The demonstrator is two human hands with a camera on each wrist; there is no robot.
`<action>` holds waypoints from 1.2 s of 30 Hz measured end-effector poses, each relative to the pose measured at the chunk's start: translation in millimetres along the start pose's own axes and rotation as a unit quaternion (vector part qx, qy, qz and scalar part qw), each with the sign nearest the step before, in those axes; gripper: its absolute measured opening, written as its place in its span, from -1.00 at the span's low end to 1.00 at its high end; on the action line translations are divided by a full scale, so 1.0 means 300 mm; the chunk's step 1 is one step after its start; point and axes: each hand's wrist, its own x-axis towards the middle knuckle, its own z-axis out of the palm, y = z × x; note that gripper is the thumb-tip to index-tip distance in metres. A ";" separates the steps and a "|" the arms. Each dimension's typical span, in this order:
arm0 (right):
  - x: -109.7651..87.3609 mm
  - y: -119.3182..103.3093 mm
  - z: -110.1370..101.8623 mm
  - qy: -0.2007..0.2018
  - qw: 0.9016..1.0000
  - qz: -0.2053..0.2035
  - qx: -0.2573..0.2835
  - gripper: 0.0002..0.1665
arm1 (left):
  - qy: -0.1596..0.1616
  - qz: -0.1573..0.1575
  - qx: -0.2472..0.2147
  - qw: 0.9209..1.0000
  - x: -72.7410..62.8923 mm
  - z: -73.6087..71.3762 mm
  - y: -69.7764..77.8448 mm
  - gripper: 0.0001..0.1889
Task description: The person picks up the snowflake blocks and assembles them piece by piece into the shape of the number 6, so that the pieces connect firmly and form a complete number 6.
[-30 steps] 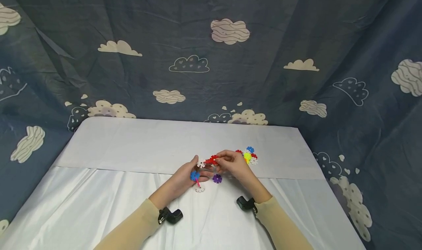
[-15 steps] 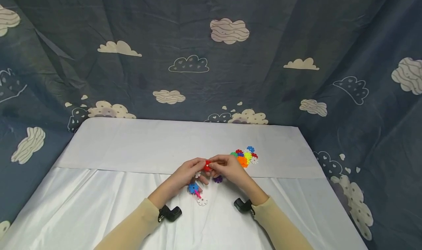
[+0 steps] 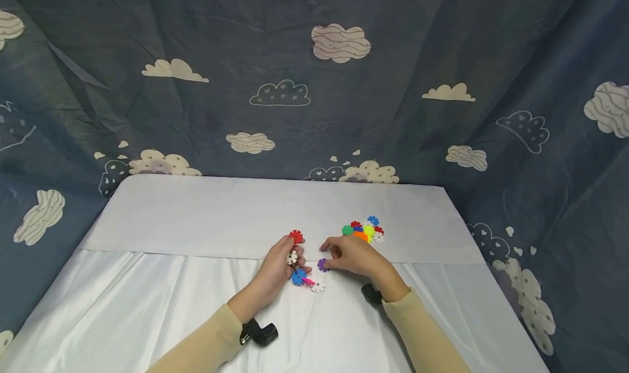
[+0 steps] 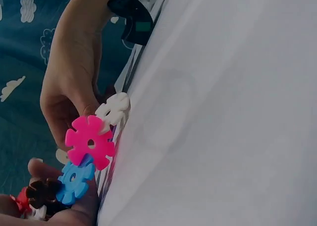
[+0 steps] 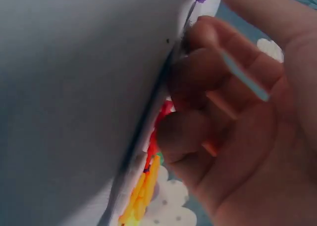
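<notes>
My left hand grips a linked chain of flower-shaped plastic discs. A red disc stands up past its fingertips, with a white disc by the palm. Lower hang a blue disc, a pink disc and a white end disc; a dark brown disc sits by the fingers in the left wrist view. My right hand reaches down to a purple disc on the table. Its thumb tip is right at the disc's edge, while the index finger is extended apart from it.
Behind my right hand lies a pile of loose flower discs, among them a green disc, a yellow disc and a blue disc. White cloth covers the table. A cloud-patterned curtain hangs behind it.
Both hands were together at the red disc. The right hand has let go of it and moved right and down to the purple disc; the left keeps the chain, its lower end swung rightward.
</notes>
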 end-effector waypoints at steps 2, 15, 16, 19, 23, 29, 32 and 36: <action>0.003 -0.002 0.002 -0.003 1.000 -0.006 -0.008 -0.79 | -0.007 0.005 0.009 1.000 0.000 0.003 0.002 -0.66; 0.002 -0.001 0.003 -0.035 0.999 -0.023 0.016 -0.78 | -0.026 0.007 0.010 1.000 0.012 -0.016 -0.003 -0.51; 0.002 0.002 0.002 -0.033 0.999 -0.021 0.033 -0.81 | -0.026 0.007 0.008 1.000 0.012 -0.017 -0.004 -0.50; 0.004 0.009 0.000 -0.004 0.995 -0.016 0.095 -0.87 | -0.024 0.006 0.016 1.000 0.011 -0.017 -0.007 -0.50; 0.006 -0.001 -0.001 0.074 0.983 -0.035 0.161 -0.92 | -0.023 0.009 0.034 0.999 0.008 -0.012 -0.010 -0.50; 0.010 -0.034 0.010 0.169 0.972 -0.090 0.139 -0.90 | -0.034 0.016 0.064 0.997 0.003 -0.003 -0.019 -0.51; 0.011 -0.046 0.014 0.189 0.970 -0.105 0.109 -0.87 | -0.043 0.020 0.093 0.995 -0.002 0.000 -0.019 -0.52; 0.005 -0.058 0.014 0.193 0.972 -0.107 0.082 -0.86 | -0.046 0.029 0.139 0.989 -0.010 0.001 -0.019 -0.54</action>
